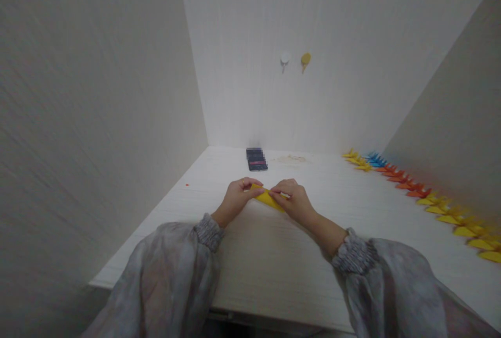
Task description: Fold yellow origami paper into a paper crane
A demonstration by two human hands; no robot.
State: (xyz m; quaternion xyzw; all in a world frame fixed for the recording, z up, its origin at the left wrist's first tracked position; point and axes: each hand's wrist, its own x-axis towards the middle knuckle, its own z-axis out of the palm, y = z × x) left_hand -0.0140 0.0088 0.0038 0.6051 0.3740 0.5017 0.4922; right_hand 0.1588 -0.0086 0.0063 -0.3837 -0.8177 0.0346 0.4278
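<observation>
Sheer grey sleeves [172,260] cross a white, seemingly wood-grained counter [274,280], a pale wall [250,93] along its back edge; both hands [237,197] pinch folded yellow paper [267,199].

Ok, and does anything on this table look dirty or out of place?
Two marks: a brownish patch on the pale tabletop near the back wall, stain or wear I can't tell, and a tiny orange speck alone left of the left hand, far from the paper figures.

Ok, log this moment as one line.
left hand: pinching folded yellow paper | right hand: pinching same paper | smartphone: beyond hands | origami cranes: row at right
</observation>
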